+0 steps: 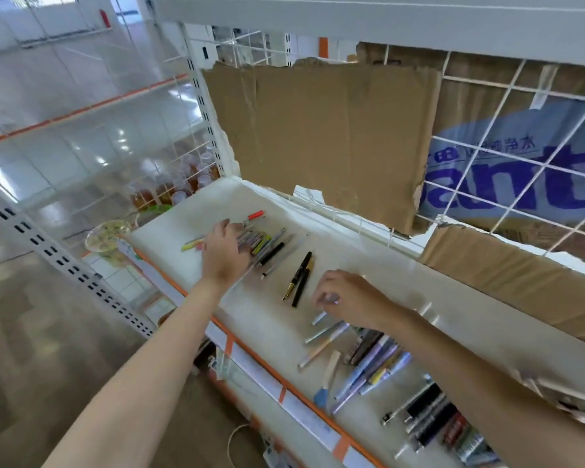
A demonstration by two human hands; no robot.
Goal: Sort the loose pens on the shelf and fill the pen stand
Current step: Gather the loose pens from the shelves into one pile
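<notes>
Sorting underway on shelf (pixel 271 319). Left hand (pixel 225 251) lay flat, fingers straight, on far pen bundle (pixel 262 241). Right hand (pixel 347 297) pinched pale pen (pixel 320 317) beside black fountain pens (pixel 299 280). Best gathered like with like; pen stand unseen.

Two bare forearms in view, no sleeves visible on either up to the frame edge. Left hand (pixel 224 251) bare: no glove, no ring, no watch or band at the wrist. Right hand (pixel 348 297) bare too, nothing on the wrist just behind it. Fingers partly blurred, nails not readable.
</notes>
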